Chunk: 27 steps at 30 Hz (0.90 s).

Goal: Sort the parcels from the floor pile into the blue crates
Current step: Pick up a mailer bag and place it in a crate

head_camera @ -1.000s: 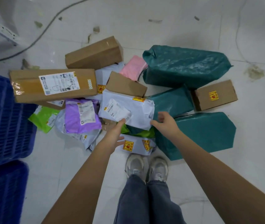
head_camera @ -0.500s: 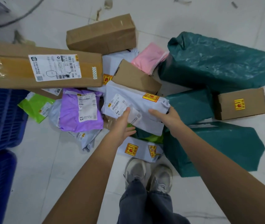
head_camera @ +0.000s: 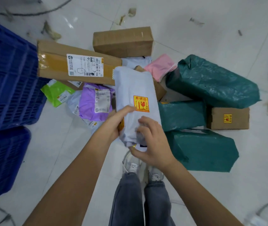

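Above the floor pile, the left hand and right hand grip the white parcel with curled fingers; it is lifted clear, and transfer leftward into a blue crate evidently comes next.

- My white parcel hides most of the small brown box behind it.
- Left of that parcel, the blue crates run off the frame's edge.
- I can't read the long carton's label.
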Each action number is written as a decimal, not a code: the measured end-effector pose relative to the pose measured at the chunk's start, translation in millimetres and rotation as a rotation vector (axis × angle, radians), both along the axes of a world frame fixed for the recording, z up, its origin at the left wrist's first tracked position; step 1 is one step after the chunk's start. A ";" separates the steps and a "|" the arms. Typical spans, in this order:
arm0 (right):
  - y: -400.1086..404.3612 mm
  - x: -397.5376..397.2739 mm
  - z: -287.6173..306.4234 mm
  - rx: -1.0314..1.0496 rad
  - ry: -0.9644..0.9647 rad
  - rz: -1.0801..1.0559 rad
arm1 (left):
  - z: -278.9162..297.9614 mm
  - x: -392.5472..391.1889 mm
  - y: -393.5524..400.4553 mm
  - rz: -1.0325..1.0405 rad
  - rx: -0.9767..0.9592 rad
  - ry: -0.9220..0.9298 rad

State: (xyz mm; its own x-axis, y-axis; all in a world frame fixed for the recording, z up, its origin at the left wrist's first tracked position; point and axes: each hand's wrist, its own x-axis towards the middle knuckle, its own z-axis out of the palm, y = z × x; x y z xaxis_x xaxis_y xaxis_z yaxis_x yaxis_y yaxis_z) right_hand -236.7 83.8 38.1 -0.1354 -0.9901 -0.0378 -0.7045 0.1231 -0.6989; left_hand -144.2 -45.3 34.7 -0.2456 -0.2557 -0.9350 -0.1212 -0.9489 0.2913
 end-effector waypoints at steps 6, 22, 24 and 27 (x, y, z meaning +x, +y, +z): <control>-14.5 -27.6 71.3 0.473 -0.846 -0.793 | 68.0 38.4 0.8 0.040 -0.025 0.046; -17.5 91.3 381.3 -0.065 0.180 0.172 | 399.5 108.3 84.1 0.305 -0.704 -0.102; -8.9 122.6 402.3 -0.170 0.178 0.312 | 419.0 127.6 87.2 0.577 -0.678 -0.156; -7.3 150.7 421.8 -0.014 -0.241 0.304 | 436.3 181.8 89.9 0.776 -0.572 -0.165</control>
State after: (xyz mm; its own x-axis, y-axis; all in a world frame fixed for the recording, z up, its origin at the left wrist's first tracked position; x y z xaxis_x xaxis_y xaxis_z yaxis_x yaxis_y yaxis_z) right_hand -86.0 76.5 459.9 0.1751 -0.9844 -0.0189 -0.5231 -0.0768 -0.8488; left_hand 37.6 44.6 471.0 0.3051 -0.7167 -0.6271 0.3968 -0.5029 0.7678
